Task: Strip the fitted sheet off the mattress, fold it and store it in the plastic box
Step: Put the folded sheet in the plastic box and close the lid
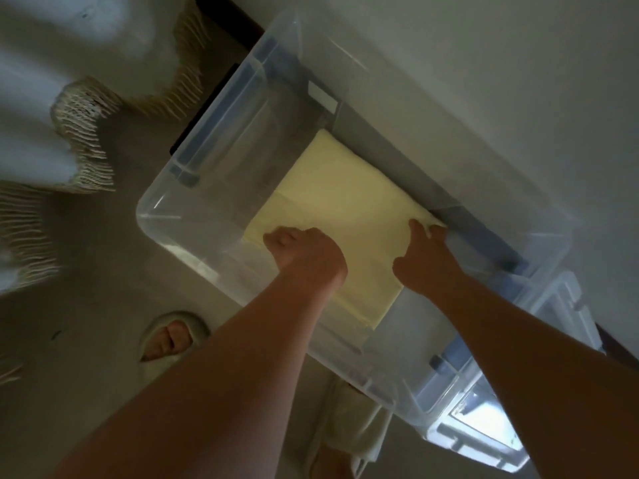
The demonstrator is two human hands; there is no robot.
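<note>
Nearest my lens are the two bare forearms, reaching down and forward into the plastic box (152, 216), both cut off by the bottom edge.

The left hand (304, 252) sits on the near left edge of the folded sheet (345, 202), knuckles up and fingers curled under. The tips are hidden, so I cannot tell whether it grips the cloth or only presses on it. The right hand (423, 259) has its thumb stuck out to the side and its fingers (416, 229) bent over the sheet's right corner by the box wall. A bit of pale cloth shows between them, so I read that as a pinch on the corner.

The sheet, pale yellow and flat, lies on the floor of the clear box, to its right side, touching the wall nearest the room's wall (518, 98).

A second clear plastic piece (484, 430) pokes out at lower right; lid or another box, I can't say. A foot in a slipper (171, 338) stands on the floor left of the arms. A fringed cloth (86, 133) at far left is badly smeared by motion blur.
</note>
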